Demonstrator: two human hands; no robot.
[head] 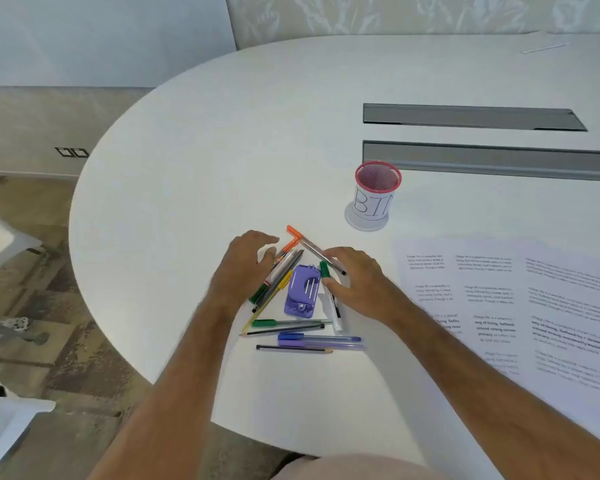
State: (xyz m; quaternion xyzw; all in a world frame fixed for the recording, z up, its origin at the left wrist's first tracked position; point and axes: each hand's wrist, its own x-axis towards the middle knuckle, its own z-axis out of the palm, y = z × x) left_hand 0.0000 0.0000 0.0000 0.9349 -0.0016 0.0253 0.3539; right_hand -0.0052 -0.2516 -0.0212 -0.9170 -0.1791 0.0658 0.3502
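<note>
- Your left hand rests, fingers loosely bent, on a bundle of pens in orange, green and yellow, near the table's front edge.
- Your right hand lies with fingers spread on the orange-capped marker and the white marker.
- Your palms hide the pens' middles.
- The bundle slants near-left to far-right; the orange-capped marker slants the other way, cap farthest.

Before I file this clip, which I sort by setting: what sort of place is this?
Probably an office meeting room: a large white rounded table with grey hatches set in it, printed sheets, and a pink mesh pen holder near loose pens.
</note>
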